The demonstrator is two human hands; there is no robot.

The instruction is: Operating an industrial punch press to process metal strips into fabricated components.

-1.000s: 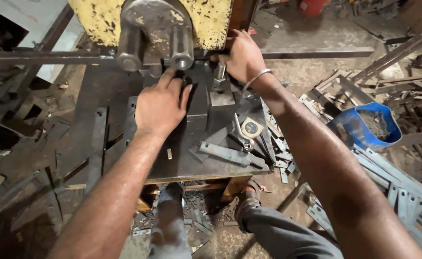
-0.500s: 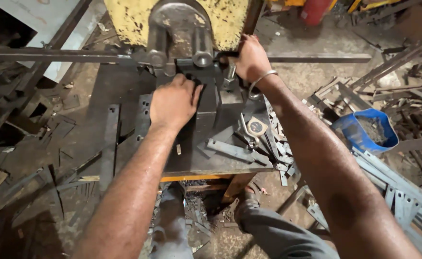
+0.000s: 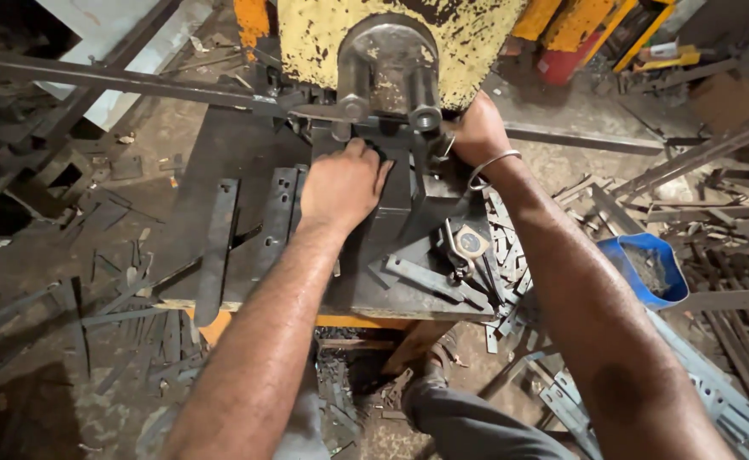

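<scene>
Head view: left hand (image 3: 343,183) lies palm-down, fingers spread flat, on the dark steel die block (image 3: 396,192) under the chipped yellow press (image 3: 323,43), on the dark metal table (image 3: 221,162). Right hand (image 3: 474,129), wearing a silver bangle (image 3: 489,166), reaches behind the block; its fingers are hidden, grip unclear. A blue plastic tub (image 3: 647,268) sits well right.

Dim shop, light fr. top; edges warped.

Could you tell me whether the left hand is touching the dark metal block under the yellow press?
Touching. In the head view the left hand lies palm down on the dark metal block, fingers pressed onto its top with no gap.
</scene>
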